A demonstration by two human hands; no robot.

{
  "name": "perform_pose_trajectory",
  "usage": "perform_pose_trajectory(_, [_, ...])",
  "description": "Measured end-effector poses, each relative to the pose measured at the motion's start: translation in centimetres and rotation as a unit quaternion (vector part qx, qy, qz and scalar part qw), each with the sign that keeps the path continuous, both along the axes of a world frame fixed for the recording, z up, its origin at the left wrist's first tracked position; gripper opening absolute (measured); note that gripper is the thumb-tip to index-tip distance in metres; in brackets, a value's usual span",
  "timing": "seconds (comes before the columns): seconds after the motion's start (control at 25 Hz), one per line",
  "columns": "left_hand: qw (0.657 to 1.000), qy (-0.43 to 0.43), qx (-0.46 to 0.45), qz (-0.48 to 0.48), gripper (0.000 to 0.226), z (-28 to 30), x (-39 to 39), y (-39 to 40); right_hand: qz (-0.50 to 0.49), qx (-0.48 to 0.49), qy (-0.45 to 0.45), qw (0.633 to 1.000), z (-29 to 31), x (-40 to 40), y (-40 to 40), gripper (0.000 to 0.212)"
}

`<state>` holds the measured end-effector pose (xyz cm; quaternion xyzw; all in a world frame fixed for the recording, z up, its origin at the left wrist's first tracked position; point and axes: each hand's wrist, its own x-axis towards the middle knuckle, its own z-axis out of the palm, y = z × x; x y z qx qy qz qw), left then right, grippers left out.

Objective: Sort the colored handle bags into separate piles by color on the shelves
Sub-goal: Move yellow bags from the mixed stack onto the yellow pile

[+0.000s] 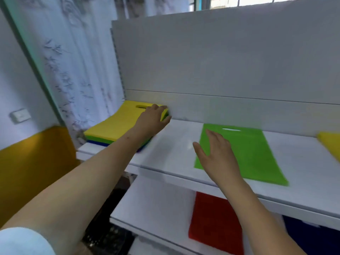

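Head view. On the white upper shelf (173,144), a mixed stack of flat handle bags (110,131) lies at the left end against the grey back panel (220,61); its top bag is yellow with a slot handle, and green and blue edges show beneath. The left hand (153,119) rests on the stack's right edge, its fingers curled over the far corner of the yellow bag, which hides that corner. A single bright green flat bag (246,153) lies at mid-shelf, well apart from the stack; the right hand (215,153), fingers straight and spread, lies over its left part and covers the near left edge. A second yellow bag (331,144) is cut off by the right frame edge. On the white lower shelf (156,203) lie a red bag (215,223) and a dark blue bag (309,236), both partly hidden by the upper shelf and the right forearm. A patterned curtain (73,61) hangs at left. Motion blur softens all edges.
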<state>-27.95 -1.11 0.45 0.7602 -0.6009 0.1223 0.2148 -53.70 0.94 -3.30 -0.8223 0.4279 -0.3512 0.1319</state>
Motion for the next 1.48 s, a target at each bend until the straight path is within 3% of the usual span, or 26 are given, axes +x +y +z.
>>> perform_pose_trajectory(0.24, [1.000,0.017,0.010,0.008,0.053,-0.2,12.1,4.5,0.050,0.020,0.017,0.998,0.0,13.0,3.3,0.065])
perform_pose_trajectory(0.6, [0.999,0.032,0.040,-0.010,0.059,-0.7,25.8,-2.8,0.063,0.082,0.100,0.990,-1.4,25.7,-2.1,0.073])
perform_pose_trajectory(0.72, [0.995,0.014,0.082,-0.059,0.063,-0.6,28.9,-5.6,0.052,0.099,0.148,0.983,-1.2,27.7,-3.3,0.079])
perform_pose_trajectory(0.92, [0.985,-0.100,0.114,-0.076,0.067,-3.2,32.0,-8.4,0.012,0.102,0.224,0.969,-1.9,28.7,-3.8,0.084])
perform_pose_trajectory(1.16, [0.978,-0.135,0.028,-0.153,0.062,-4.7,33.2,-8.3,-0.021,0.093,0.208,0.974,-1.5,29.7,-2.4,0.058])
perform_pose_trajectory(1.28, [0.977,-0.048,-0.031,-0.205,0.052,-2.9,31.7,-7.5,-0.071,0.072,0.150,0.983,-1.0,29.5,-1.2,0.067])
perform_pose_trajectory(1.36, [0.971,0.064,-0.051,-0.224,0.041,-1.3,30.2,-7.2,-0.116,0.094,0.061,0.987,-0.4,28.2,-0.6,0.046])
perform_pose_trajectory(1.48, [0.951,0.119,-0.075,-0.277,0.038,1.0,26.8,-7.6,-0.194,0.060,0.002,0.979,0.6,24.7,0.2,0.039])
